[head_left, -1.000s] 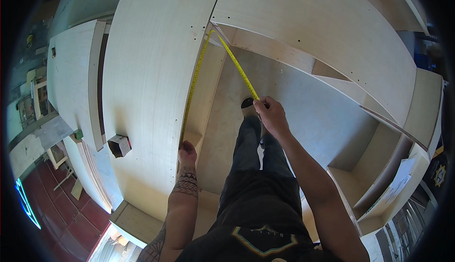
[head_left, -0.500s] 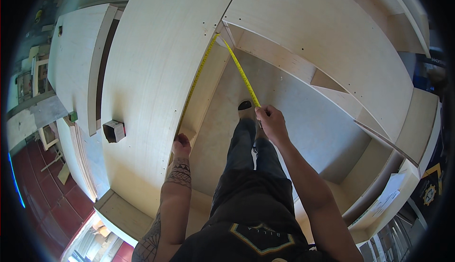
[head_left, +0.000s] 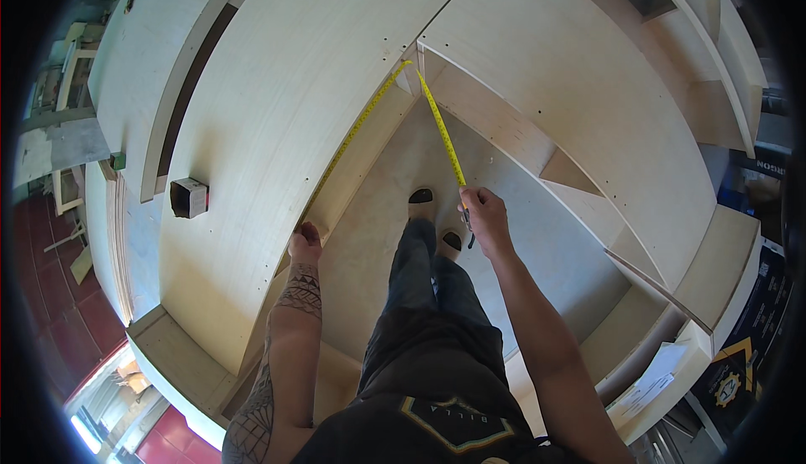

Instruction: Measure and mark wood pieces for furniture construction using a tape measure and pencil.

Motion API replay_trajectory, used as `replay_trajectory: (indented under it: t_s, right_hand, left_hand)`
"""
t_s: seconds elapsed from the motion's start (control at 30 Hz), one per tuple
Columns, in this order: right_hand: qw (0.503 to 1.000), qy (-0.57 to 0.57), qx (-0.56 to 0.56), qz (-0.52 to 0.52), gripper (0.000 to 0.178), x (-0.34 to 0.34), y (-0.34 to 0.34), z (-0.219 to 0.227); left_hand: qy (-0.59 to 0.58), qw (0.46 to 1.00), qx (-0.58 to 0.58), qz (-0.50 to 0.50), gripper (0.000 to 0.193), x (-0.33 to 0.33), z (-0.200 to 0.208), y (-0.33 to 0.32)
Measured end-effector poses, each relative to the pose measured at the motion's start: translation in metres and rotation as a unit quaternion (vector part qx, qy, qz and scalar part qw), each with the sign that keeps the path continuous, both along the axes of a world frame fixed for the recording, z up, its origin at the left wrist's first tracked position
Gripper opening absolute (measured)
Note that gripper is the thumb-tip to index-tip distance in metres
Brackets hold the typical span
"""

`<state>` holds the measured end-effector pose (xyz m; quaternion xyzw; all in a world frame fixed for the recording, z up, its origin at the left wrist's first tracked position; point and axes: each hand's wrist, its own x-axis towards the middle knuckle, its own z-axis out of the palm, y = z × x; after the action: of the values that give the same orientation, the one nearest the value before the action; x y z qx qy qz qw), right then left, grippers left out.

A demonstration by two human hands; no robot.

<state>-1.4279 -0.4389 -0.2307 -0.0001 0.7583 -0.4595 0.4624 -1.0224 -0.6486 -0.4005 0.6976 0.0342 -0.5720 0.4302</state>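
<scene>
A yellow tape measure blade [head_left: 359,132] runs along the inner edge of the long pale wooden panel [head_left: 252,120], bends sharply at the far corner, and comes back across the opening. My left hand [head_left: 305,246] is closed at the near end of the blade, against the panel edge; its fingertips are partly hidden. In my right hand [head_left: 487,216] the returning stretch of tape is gripped, with a dark strap-like piece hanging below the fist. The tape measure's case is mostly covered by that hand.
Pale wooden panels frame the grey floor [head_left: 537,237] where I stand. Another wide panel [head_left: 571,61] lies right, with compartments below its edge. A small open box [head_left: 189,198] sits on the left panel. White papers [head_left: 651,380] rest at lower right, beside a black printed box [head_left: 743,346].
The view has shifted and turned slightly. Both my feet show now, where mostly one did before. My left hand sits slightly farther along the panel edge toward me; the tape stays bent at the corner.
</scene>
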Motion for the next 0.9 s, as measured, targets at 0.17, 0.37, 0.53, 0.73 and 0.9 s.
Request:
replay_trajectory:
  t_s: [0.17,0.37,0.53,0.73,0.9]
  right_hand:
    - [1.0,0.019,-0.011,0.019,0.031,-0.018,-0.01,-0.013]
    - [0.999,0.024,-0.012,0.031,0.031,-0.025,-0.024,-0.014]
    - [1.0,0.002,-0.017,0.017,0.03,-0.029,-0.023,-0.024]
    - [0.999,-0.009,-0.006,0.051,0.03,-0.034,-0.025,-0.014]
    - [0.996,0.009,0.009,0.09,0.031,-0.058,-0.022,-0.018]
  left_hand:
    - [0.015,1.0,-0.013,-0.009,0.019,0.001,-0.001,0.002]
    - [-0.003,1.0,-0.013,-0.004,0.018,0.004,0.0,0.003]
    - [-0.031,0.999,-0.002,0.019,0.012,-0.004,0.002,-0.003]
    - [-0.043,0.997,0.026,0.053,0.007,-0.005,0.001,0.0]
    - [-0.051,0.997,0.036,0.044,0.012,-0.006,-0.007,0.0]
